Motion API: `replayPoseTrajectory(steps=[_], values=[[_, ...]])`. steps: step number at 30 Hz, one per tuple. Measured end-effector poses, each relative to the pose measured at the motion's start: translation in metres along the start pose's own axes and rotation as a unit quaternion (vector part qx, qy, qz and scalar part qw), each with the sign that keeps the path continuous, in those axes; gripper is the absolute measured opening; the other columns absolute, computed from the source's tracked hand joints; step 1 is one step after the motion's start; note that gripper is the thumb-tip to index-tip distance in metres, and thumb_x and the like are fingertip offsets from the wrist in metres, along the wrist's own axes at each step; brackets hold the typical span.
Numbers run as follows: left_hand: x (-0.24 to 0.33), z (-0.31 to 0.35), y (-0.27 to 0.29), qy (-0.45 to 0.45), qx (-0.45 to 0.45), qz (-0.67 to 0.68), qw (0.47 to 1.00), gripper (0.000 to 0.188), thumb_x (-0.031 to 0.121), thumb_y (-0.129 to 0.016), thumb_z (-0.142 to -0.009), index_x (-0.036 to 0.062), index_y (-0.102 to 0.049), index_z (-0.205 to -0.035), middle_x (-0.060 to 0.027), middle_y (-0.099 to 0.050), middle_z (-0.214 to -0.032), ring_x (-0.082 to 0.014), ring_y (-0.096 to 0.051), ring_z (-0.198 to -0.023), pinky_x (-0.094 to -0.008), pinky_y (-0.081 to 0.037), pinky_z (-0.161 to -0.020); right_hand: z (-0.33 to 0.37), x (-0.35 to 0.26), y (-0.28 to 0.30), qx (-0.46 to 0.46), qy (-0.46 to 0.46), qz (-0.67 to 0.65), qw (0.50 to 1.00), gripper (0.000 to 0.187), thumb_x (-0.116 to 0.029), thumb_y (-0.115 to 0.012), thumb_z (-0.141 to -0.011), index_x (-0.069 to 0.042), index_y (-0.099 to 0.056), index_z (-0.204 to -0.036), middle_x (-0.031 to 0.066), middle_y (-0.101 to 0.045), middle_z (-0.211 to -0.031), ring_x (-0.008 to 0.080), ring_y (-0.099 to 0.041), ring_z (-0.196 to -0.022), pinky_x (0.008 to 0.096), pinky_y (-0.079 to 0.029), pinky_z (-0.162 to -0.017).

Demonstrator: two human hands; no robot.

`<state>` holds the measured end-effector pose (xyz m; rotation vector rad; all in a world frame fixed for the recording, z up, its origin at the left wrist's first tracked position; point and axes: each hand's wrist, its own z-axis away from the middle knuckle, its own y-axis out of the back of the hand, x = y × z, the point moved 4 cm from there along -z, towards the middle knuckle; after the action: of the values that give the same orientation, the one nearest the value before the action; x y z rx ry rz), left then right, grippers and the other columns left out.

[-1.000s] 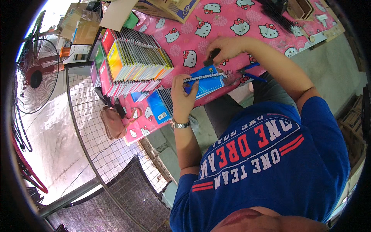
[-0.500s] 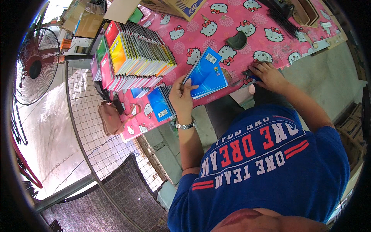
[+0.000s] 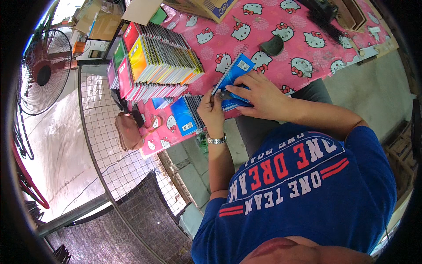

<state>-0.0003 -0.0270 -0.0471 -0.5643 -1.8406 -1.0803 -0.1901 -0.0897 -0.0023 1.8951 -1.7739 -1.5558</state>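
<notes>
A blue spiral notebook [image 3: 241, 67] lies tilted near the table's front edge, its coil along the left side. My left hand [image 3: 212, 111] is closed on the lower end of that coil edge, fingers pinched. Over the notebook's cover, my right hand [image 3: 262, 97] is closed round a small dark hand tool [image 3: 225, 95], perhaps pliers. The tool's tip meets the notebook's coil end beside my left fingers; its handles are mostly hidden by the hand. Beneath lies another blue notebook [image 3: 233, 104], partly covered. Left of my left hand rest several blue spiral notebooks [image 3: 182, 116].
Tall stacks of coloured spiral notebooks [image 3: 160, 57] stand at the left of the pink-covered table [image 3: 204, 37]. A dark curved piece [image 3: 272, 45] lies beyond my right hand. Black coils [image 3: 324, 26] and a wooden tray [image 3: 351, 16] sit far right. A brown bag [image 3: 127, 131] and fan [image 3: 44, 75] are left.
My right hand has moved left from the table's front edge onto the notebook, bringing the dark tool to the coil end. My left hand still grips the notebook, slightly shifted right.
</notes>
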Motion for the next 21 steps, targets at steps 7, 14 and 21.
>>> replayPoseTrajectory(steps=[7,14,21], values=[[0.001,0.005,-0.007,-0.047,0.047,0.023,0.998,0.025,-0.007,-0.061,-0.084,-0.0046,-0.067,-0.108,-0.009,-0.07,-0.09,-0.011,-0.063,-0.077,-0.0238,-0.049,-0.068,-0.002,0.001,-0.011,-0.09,-0.1,-0.111,0.985,0.051,-0.023,-0.072,-0.08,-0.007,-0.058,-0.127,0.013,-0.058,-0.107,0.0278,-0.056,-0.097,0.0386,-0.048,-0.085],[0.026,0.017,0.017,-0.018,0.153,0.052,0.987,0.02,0.001,-0.061,-0.09,-0.0056,-0.066,-0.108,-0.0115,-0.068,-0.091,-0.0168,-0.066,-0.071,-0.0274,-0.053,-0.063,0.009,0.013,-0.004,-0.056,-0.113,-0.214,0.969,0.052,-0.028,-0.069,-0.081,-0.005,-0.057,-0.126,0.0193,-0.058,-0.111,0.0385,-0.057,-0.105,0.0445,-0.047,-0.091],[-0.039,0.052,0.129,0.092,0.346,0.226,0.906,0.022,0.006,-0.058,-0.094,-0.0045,-0.062,-0.113,-0.0096,-0.066,-0.096,-0.0136,-0.063,-0.067,-0.0244,-0.053,-0.051,0.081,0.125,0.018,-0.059,-0.197,0.092,0.974,0.052,-0.026,-0.072,-0.076,-0.007,-0.058,-0.123,0.0177,-0.057,-0.11,0.0362,-0.055,-0.107,0.0462,-0.044,-0.095]])
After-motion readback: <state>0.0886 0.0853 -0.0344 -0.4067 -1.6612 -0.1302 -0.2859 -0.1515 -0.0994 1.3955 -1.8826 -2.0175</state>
